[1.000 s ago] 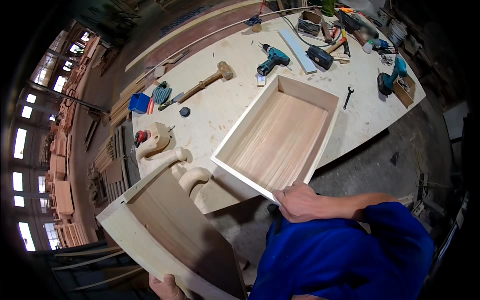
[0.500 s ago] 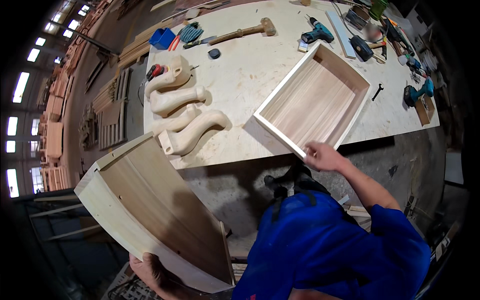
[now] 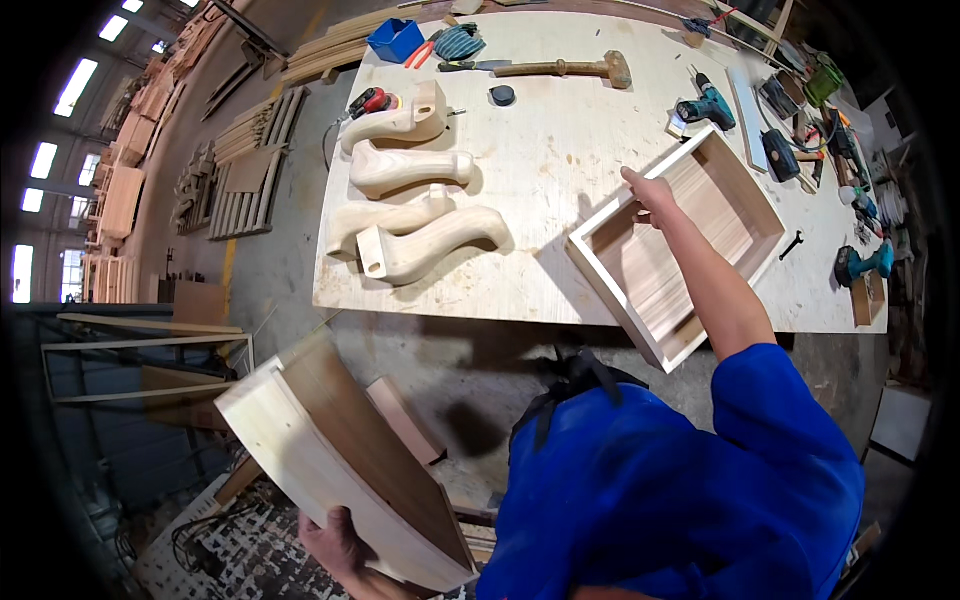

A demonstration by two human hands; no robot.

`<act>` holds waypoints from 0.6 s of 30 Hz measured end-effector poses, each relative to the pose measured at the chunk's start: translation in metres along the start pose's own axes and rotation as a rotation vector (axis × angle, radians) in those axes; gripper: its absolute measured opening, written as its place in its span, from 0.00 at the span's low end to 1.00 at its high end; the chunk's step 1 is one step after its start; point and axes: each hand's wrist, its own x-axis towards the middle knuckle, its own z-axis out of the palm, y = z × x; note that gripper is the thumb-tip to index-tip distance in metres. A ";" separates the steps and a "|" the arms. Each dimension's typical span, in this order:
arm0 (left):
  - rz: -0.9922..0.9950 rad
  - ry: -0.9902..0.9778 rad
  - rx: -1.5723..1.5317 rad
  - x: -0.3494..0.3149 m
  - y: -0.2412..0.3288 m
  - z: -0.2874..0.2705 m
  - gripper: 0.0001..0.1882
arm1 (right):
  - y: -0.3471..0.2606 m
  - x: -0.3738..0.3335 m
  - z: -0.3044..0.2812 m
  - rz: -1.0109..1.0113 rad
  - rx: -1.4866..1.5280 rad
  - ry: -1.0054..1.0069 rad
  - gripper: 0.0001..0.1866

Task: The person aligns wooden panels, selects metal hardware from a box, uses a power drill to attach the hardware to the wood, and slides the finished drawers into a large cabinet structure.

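My left hand (image 3: 338, 540) is at the lower left, its fingers closed on a box-like wooden piece (image 3: 335, 460). This piece has a pale curved front and a browner inner side, and is held tilted beside the table. My right hand (image 3: 652, 198) reaches over a shallow open wooden drawer (image 3: 625, 300) and grips its far left wall, thumb and fingers either side of the rim. The drawer's near corner sticks out past the table's front edge. Whether its underside still touches the table, I cannot tell.
Several carved curved wooden legs (image 3: 430, 245) lie on the left of the pale table (image 3: 560, 130). Farther back are a wooden mallet (image 3: 610, 69), a blue bin (image 3: 396, 40) and a tape measure (image 3: 502, 95). Cordless drills (image 3: 708, 103) and a small wrench (image 3: 791, 246) lie to the right.
My right hand moved from the drawer's near corner to its far left wall. The drawer's near corner now overhangs the table more. The left hand's wooden piece has moved lower, away from the legs.
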 end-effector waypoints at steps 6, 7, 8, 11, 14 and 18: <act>-0.258 -0.040 0.426 0.006 -0.049 -0.006 0.20 | 0.019 0.043 0.016 0.015 0.243 0.117 0.13; -0.350 0.013 0.476 0.007 -0.052 0.001 0.22 | 0.017 0.030 0.027 -0.010 0.278 0.135 0.13; -0.437 0.054 0.519 0.005 -0.041 0.019 0.24 | 0.015 0.027 0.020 -0.051 0.250 0.200 0.14; -0.593 0.040 0.696 0.031 -0.060 0.016 0.30 | -0.003 -0.035 -0.003 -0.068 0.265 0.204 0.21; -0.569 -0.052 0.527 0.061 -0.122 -0.011 0.34 | -0.011 -0.105 -0.044 -0.183 0.361 0.182 0.20; -0.551 -0.113 0.524 0.115 -0.196 -0.055 0.31 | -0.005 -0.187 -0.073 -0.305 0.518 0.042 0.26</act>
